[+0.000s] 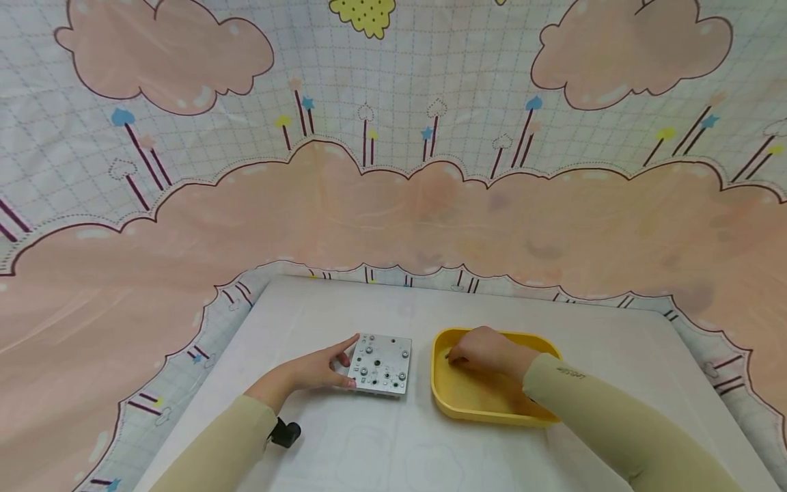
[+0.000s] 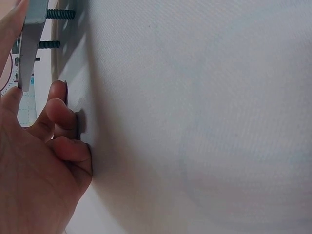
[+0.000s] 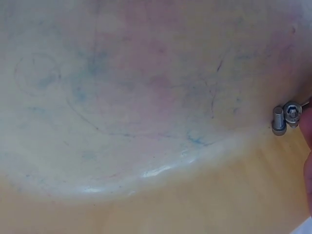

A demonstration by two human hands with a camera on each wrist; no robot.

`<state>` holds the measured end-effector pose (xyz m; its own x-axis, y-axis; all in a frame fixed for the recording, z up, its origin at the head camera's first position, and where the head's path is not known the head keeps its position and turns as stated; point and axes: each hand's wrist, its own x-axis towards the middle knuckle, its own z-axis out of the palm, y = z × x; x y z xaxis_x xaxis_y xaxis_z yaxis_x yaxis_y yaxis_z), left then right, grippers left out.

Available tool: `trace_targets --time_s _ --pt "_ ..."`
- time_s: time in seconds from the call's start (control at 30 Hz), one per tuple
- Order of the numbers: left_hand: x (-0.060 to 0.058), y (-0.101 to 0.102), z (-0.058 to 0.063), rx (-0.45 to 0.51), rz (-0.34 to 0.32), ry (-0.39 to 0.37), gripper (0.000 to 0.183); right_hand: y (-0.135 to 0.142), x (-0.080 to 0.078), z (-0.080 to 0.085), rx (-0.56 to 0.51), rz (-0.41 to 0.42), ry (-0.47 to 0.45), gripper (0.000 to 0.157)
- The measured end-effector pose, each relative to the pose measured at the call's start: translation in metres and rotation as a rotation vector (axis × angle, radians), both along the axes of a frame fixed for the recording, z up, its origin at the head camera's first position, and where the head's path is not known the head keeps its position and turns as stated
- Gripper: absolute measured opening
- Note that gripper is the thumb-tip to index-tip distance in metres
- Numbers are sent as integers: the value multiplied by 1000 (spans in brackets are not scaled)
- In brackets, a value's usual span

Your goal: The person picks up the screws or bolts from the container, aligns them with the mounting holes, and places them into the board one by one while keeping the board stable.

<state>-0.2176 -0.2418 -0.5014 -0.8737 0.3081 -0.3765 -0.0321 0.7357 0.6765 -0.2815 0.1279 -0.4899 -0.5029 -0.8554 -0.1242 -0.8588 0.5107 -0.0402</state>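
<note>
My left hand (image 1: 316,369) holds a silver metal plate (image 1: 381,364) by its left side, thumb at the near corner and index finger at the far one. Holes and several screw heads dot the plate's top. In the left wrist view, threaded screws (image 2: 60,14) stick out from the plate, and the other fingers are curled beside the white tabletop. My right hand (image 1: 488,350) reaches down into a yellow tray (image 1: 438,383), at its far left corner. There, small socket-head screws (image 3: 278,122) lie right at my fingertips (image 3: 306,124); whether one is pinched I cannot tell.
The white table (image 1: 344,451) extends around the plate and tray. Behind it hangs a patterned curtain (image 1: 393,219) with clouds. A black wrist camera (image 1: 285,433) projects from the left sleeve close above the table. My right forearm crosses the tray's right rim.
</note>
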Motion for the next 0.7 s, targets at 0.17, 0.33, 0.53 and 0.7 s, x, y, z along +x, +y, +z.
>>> trace_targets --time_s 0.17,0.33,0.53,0.7 --pt "1 0 0 -3 0 5 103 -1 0 2 -4 47 11 13" --pt "1 0 0 -8 -2 6 104 -1 -2 -1 -4 89 40 11" --pt "0 0 -1 -20 -2 1 104 -3 -4 -4 -13 79 53 8" --pt "-1 -1 -2 -22 3 -2 104 -4 -1 6 -75 -7 -39 8"
